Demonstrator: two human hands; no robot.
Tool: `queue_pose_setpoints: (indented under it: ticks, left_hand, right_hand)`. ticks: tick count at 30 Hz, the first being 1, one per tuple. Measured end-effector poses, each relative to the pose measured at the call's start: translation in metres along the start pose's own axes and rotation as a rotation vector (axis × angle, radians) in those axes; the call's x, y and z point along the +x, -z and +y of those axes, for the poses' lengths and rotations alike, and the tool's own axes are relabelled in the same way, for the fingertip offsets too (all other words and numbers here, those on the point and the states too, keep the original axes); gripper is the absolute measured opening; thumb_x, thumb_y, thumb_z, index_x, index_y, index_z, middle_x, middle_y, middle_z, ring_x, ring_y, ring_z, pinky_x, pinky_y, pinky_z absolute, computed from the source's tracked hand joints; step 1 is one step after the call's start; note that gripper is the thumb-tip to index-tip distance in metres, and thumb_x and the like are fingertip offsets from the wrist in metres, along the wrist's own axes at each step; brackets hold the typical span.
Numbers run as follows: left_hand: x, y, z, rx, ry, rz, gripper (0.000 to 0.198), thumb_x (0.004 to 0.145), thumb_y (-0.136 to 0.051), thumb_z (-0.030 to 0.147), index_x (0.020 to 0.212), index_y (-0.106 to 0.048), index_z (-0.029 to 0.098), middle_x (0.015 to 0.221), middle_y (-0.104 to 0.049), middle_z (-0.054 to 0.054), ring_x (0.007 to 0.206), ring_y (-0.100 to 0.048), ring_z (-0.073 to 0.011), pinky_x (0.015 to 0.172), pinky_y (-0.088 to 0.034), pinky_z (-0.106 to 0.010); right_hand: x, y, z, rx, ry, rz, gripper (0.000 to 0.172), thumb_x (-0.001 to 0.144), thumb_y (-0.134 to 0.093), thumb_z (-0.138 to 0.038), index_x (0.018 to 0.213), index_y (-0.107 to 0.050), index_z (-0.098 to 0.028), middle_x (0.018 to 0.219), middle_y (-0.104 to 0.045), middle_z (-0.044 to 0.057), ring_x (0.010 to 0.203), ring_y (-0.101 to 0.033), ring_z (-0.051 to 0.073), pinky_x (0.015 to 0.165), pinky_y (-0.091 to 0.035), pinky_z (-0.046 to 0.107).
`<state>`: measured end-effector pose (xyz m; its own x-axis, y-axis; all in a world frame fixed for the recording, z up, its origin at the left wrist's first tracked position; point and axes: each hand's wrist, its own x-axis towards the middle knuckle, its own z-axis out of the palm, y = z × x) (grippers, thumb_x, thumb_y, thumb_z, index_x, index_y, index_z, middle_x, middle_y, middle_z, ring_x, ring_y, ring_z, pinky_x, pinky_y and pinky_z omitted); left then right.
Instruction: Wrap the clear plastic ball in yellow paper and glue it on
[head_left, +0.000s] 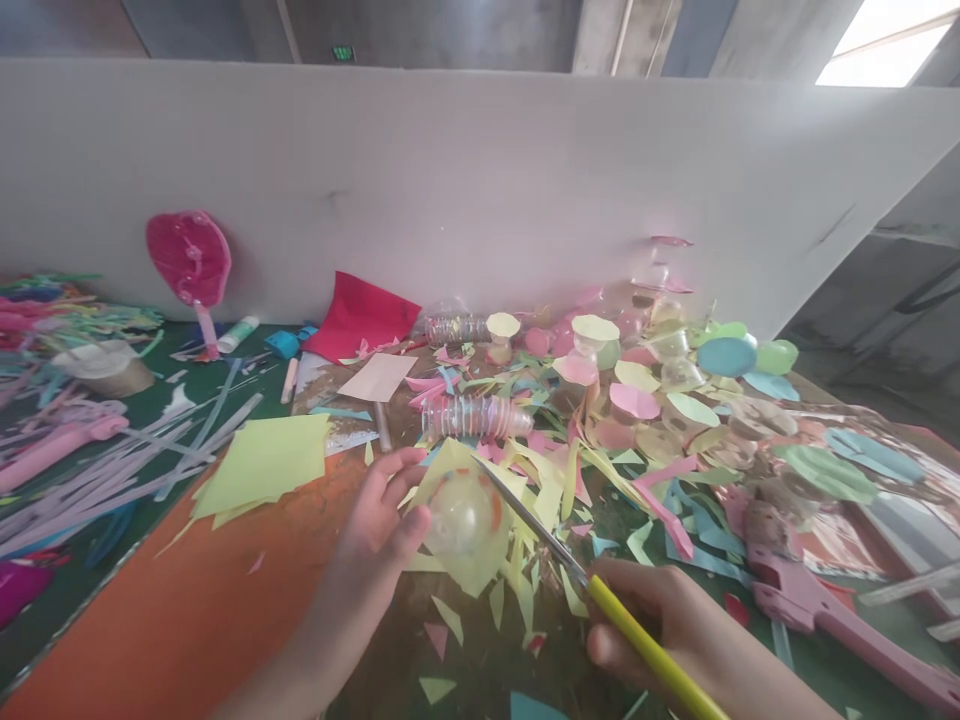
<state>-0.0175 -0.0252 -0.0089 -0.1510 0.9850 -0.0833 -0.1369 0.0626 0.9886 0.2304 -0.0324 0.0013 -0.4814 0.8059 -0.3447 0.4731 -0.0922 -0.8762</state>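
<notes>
My left hand [390, 510] pinches the left side of a yellow paper sheet [484, 568]. Against that sheet sits a clear, round plastic cup [459, 515], with an orange tint along its rim. In my right hand [660, 610] is a pair of scissors [551, 540] with a yellow handle. The blades point up and left, their tip by the sheet's upper right edge; whether they are cutting the paper I cannot tell. Yellow paper scraps [517, 590] lie under and around the sheet.
Yellow paper squares [274, 455] are stacked on orange card [225, 590] at left. A nested cup stack [476, 417] lies behind my hands. Several paper-topped cups [634, 400] crowd the right, near a pink glue gun [810, 590]. A white partition [450, 180] stands behind.
</notes>
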Motion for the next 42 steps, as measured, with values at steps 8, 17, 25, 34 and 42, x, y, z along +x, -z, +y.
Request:
queue_pose_setpoints:
  ticks: [8, 17, 25, 34, 42]
  left_hand:
    - [-0.001, -0.003, -0.002, -0.173, 0.193, -0.095, 0.057, 0.071, -0.076, 0.052, 0.119, -0.056, 0.030, 0.117, -0.067, -0.007, 0.106, -0.067, -0.0300, 0.084, -0.056, -0.038]
    - [0.002, 0.004, -0.002, -0.071, 0.107, -0.145, 0.059, 0.073, -0.079, 0.044, 0.124, -0.052, 0.030, 0.153, -0.037, -0.008, 0.135, -0.043, -0.0320, 0.090, -0.050, -0.032]
    - [0.011, 0.017, -0.012, 0.067, -0.003, -0.240, 0.051, 0.073, -0.077, 0.049, 0.114, -0.059, 0.027, 0.122, -0.054, -0.006, 0.109, -0.057, -0.0246, 0.078, -0.048, -0.026]
    - [0.008, 0.013, -0.011, 0.050, -0.010, -0.289, 0.056, 0.074, -0.077, 0.046, 0.123, -0.056, 0.030, 0.138, -0.048, -0.010, 0.120, -0.053, -0.0294, 0.080, -0.051, -0.028]
    - [0.006, 0.008, -0.003, -0.063, 0.021, -0.254, 0.071, 0.076, -0.074, 0.051, 0.137, -0.042, 0.037, 0.146, -0.041, -0.009, 0.128, -0.049, -0.0303, 0.090, -0.049, -0.033]
  right_hand:
    - [0.001, 0.000, -0.004, -0.011, 0.016, -0.037, 0.066, 0.070, -0.053, -0.084, 0.069, -0.048, -0.018, 0.064, -0.034, -0.006, 0.060, -0.027, 0.010, 0.053, -0.022, 0.025]
    - [-0.008, 0.001, 0.001, -0.162, 0.021, -0.008, 0.061, 0.082, -0.044, -0.078, 0.086, -0.053, -0.018, 0.078, -0.051, -0.001, 0.068, -0.041, 0.012, 0.058, -0.035, 0.022]
    - [-0.019, 0.002, -0.007, -0.133, -0.004, 0.031, 0.066, 0.078, -0.044, -0.081, 0.100, -0.059, -0.020, 0.094, -0.062, 0.006, 0.086, -0.056, 0.021, 0.075, -0.046, 0.028]
    - [-0.014, 0.003, -0.008, -0.133, 0.038, -0.010, 0.060, 0.081, -0.045, -0.078, 0.088, -0.053, -0.019, 0.081, -0.052, -0.001, 0.071, -0.043, 0.014, 0.062, -0.036, 0.023]
    - [-0.011, 0.003, -0.004, -0.067, 0.059, -0.016, 0.052, 0.081, -0.057, -0.070, 0.079, -0.057, -0.018, 0.069, -0.038, -0.005, 0.062, -0.029, 0.011, 0.053, -0.024, 0.023]
